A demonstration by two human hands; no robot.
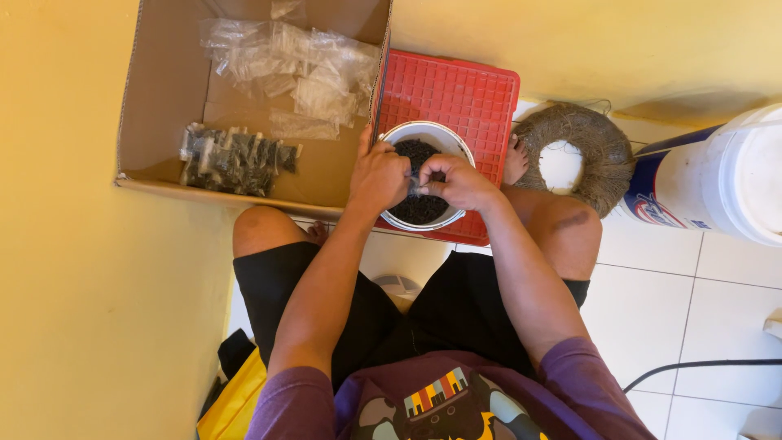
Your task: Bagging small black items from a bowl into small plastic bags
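Note:
A white bowl (423,132) full of small black pieces (417,151) stands on a red plastic stool (456,94) in front of me. Both hands hover over the bowl, fingers pinched together. My left hand (379,175) and my right hand (456,181) hold a small clear bag (417,186) between them, mostly hidden by the fingers. I sit with my knees on either side of the stool.
An open cardboard box (163,90) at the left holds empty clear bags (293,65) and filled dark packets (232,159). A coil of wire (603,155) lies right of the stool, a white bucket (725,175) beyond it. A black cable (700,367) crosses the tiles.

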